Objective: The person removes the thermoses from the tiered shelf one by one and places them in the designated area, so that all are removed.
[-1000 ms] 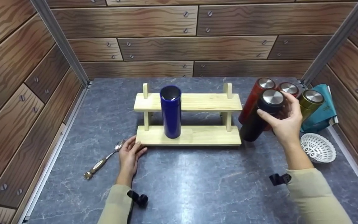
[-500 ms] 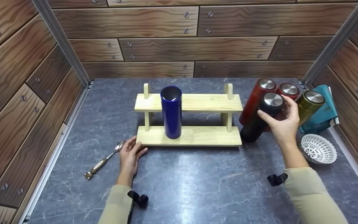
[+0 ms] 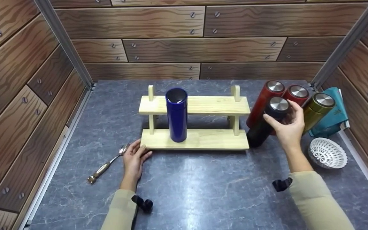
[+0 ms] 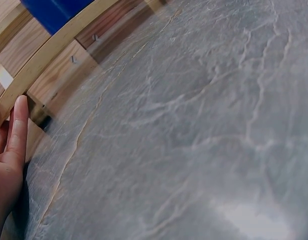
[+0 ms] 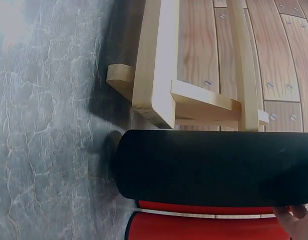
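My right hand (image 3: 289, 129) grips the upper part of a black thermos flask (image 3: 260, 131), thumb on its left side. The flask has a steel-topped lid and leans in the head view; its base is close by the right end of a two-tier wooden shelf (image 3: 217, 139). In the right wrist view the black flask (image 5: 209, 167) spans the picture in front of the shelf end (image 5: 156, 65). My left hand (image 3: 133, 162) holds the shelf's lower board at its front left corner. On that board a blue thermos flask (image 3: 178, 123) without a lid stands upright.
Behind the black flask stand two red flasks (image 3: 264, 100) and, to their right, an olive-gold flask (image 3: 316, 111). A teal packet (image 3: 334, 116) is by the right wall, a white openwork basket (image 3: 327, 153) in front. A spoon (image 3: 104, 167) lies left of my left hand.
My right hand and the black flask have shifted slightly left and toward the front, closer to the shelf's right end. My left hand stays at the shelf corner.
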Available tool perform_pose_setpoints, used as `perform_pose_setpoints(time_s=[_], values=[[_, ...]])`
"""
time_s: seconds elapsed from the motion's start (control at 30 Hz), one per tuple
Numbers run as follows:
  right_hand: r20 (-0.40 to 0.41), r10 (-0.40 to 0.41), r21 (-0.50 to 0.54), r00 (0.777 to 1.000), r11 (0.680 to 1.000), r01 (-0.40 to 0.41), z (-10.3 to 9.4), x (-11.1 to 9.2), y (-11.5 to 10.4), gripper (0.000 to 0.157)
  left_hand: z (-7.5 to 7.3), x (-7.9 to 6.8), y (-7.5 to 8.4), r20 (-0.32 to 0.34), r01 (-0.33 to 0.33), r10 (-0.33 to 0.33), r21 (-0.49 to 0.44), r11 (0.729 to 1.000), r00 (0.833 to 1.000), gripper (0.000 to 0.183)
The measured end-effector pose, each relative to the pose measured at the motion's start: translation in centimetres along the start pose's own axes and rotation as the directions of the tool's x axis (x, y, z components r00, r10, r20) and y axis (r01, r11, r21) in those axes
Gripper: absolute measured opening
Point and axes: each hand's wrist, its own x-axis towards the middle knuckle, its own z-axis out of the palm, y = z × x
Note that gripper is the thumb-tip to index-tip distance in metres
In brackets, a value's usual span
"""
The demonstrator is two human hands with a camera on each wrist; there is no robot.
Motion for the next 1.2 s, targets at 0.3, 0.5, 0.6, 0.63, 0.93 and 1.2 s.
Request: perform_pose_setpoints(time_s=[0.3,0.5,0.6,0.63,0.93,1.2], values=[[-0.025,0.032,-0.025,0.999,0.999,-0.032,0.2,0.1,0.4,0.069,0.0,0.0,-0.1,-0.002,0.000,0.000,-0.007,1.000,1.000,0.041],[-0.039,0.056,-0.038,0.998,0.998,-0.058,0.1,-0.1,1.0,0.068,0.0,0.0,-0.2,0.001,-0.007,0.007,-0.004,1.000,1.000,0.041],[-0.037,0.052,-0.025,0.998,0.998,-0.053,0.1,-0.1,1.2,0.068,0.0,0.1,-0.1,0.002,-0.010,0.010,-0.001,1.000,1.000,0.041],[-0.034,0.050,-0.023,0.998,0.998,-0.051,0.1,-0.1,1.3,0.068,0.0,0.1,-0.1,0.001,-0.011,0.011,-0.001,1.000,1.000,0.041],[-0.004,0.020,-0.002,1.000,1.000,-0.020,0.0,-0.2,1.8,0.071,0.0,0.0,-0.2,0.009,-0.014,0.014,0.000,1.000,1.000,0.041],[0.024,0.035,-0.046,0.999,0.998,-0.034,-0.6,-0.5,1.7,0.068,0.1,0.0,-0.1,0.004,-0.013,0.013,0.012,1.000,1.000,0.040]])
